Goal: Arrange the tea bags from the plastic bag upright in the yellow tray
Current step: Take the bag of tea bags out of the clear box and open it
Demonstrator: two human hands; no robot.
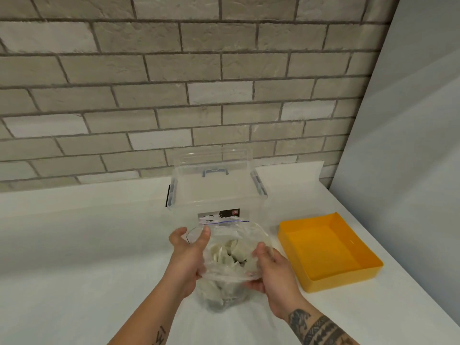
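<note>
A: Quick one. What have the hands got?
B: On my feed the left hand (188,255) and right hand (272,272) both grip the plastic bag (239,235), one on each side. The left fingers (205,232) curl round the left edge of its mouth. The right fingers (260,249) clamp the right side. The mouth is spread open, facing up at the camera.
A: Tea bags?
B: The tea bags (231,252) are all inside the plastic bag, a loose pale heap tilted every way. I can't count them through the film.
A: Is the bag on the desk?
B: Its bottom hangs low over the white desk (87,245). I can't tell if it touches.
A: Tray?
B: The yellow tray (321,247) sits on the desk to the right of the bag, near the right hand but apart from it. It's open side up and skewed to the desk edge.
A: Anything else?
B: A clear box (216,192) with grey-blue latches stands just behind the bag, with a label (219,215) on its front. There's a brick wall (174,83) at the back, and tattoos on the right forearm.
</note>
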